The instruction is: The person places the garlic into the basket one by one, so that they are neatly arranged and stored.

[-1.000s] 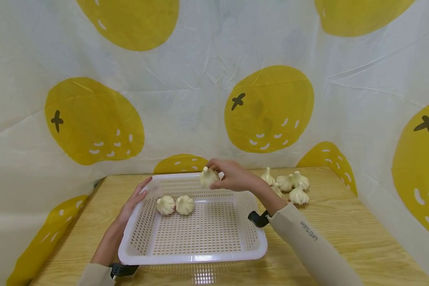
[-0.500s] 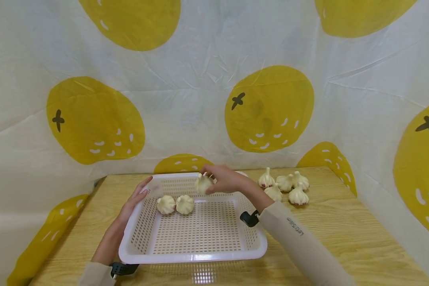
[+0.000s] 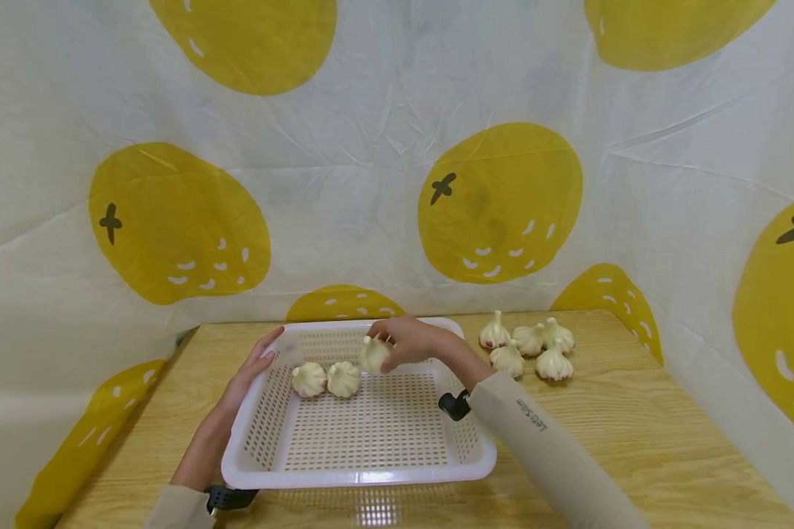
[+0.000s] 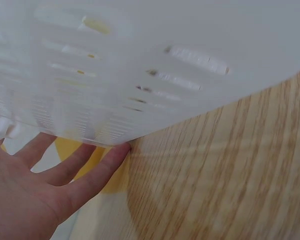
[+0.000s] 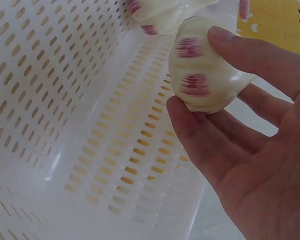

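Observation:
My right hand (image 3: pixel 406 342) pinches a garlic bulb (image 3: pixel 375 355) over the back part of a white plastic basket (image 3: pixel 360 477). In the right wrist view the thumb and fingers grip this bulb (image 5: pixel 202 65), which has purple streaks. Two more garlic bulbs, a left one (image 3: pixel 309 380) and a right one (image 3: pixel 343 379), sit side by side inside the basket, towards the back left. My left hand (image 3: pixel 241 378) holds the basket's left side near the back corner. Its spread fingers (image 4: pixel 97 172) touch the outer wall in the left wrist view.
Several garlic bulbs (image 3: pixel 554 362) stand grouped on the wooden table (image 3: pixel 635 411), right of the basket. A pale curtain (image 3: pixel 344 213) with large yellow fruit prints hangs close behind the table and at its sides.
My right hand has moved a little left and down, bringing its garlic bulb lower into the basket. The left hand, the basket and the two bulbs in it stay put.

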{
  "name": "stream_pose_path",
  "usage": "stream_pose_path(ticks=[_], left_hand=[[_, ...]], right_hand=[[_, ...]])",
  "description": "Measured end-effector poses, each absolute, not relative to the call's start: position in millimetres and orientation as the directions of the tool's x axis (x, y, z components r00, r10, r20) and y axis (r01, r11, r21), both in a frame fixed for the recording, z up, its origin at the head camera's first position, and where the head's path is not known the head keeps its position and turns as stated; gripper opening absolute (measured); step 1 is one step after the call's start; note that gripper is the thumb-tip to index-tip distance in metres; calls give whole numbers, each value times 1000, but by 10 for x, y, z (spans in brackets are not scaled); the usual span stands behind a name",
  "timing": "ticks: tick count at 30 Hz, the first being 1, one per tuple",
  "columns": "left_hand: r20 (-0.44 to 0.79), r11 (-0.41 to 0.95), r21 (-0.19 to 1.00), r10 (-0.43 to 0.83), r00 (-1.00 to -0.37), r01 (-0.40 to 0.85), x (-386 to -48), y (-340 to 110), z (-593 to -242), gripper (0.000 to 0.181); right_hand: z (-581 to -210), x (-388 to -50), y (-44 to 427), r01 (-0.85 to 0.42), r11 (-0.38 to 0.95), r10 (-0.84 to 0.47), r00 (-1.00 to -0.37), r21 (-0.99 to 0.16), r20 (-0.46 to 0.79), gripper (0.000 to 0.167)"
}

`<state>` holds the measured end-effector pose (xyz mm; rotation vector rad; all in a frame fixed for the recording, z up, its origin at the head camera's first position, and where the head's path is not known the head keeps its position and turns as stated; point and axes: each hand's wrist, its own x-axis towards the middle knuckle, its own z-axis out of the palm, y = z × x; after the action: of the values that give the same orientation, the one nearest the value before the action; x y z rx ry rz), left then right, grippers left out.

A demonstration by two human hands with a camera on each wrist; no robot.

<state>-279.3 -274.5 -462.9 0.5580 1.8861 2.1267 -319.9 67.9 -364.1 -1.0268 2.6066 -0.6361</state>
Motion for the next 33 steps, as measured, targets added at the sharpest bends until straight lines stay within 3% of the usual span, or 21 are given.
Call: stream_pose_path(ticks=[7, 16, 33], left_hand=[[120, -133, 989, 421, -899, 69, -2789, -2746, -4633, 56], [116, -122, 990, 424, -898, 70, -2785, -2732, -4619, 56], [113, -87, 993, 408, -906, 84, -2778, -2724, -4626, 57]], right_hand=[[-3726, -3248, 662, -628, 649, -724, -683, -429, -96, 52], [-3756, -3237, 655, -556, 706, -669, -726, -439, -156, 52], [-3817, -3265, 655, -507, 744, -644, -715, -435, -270, 51]])
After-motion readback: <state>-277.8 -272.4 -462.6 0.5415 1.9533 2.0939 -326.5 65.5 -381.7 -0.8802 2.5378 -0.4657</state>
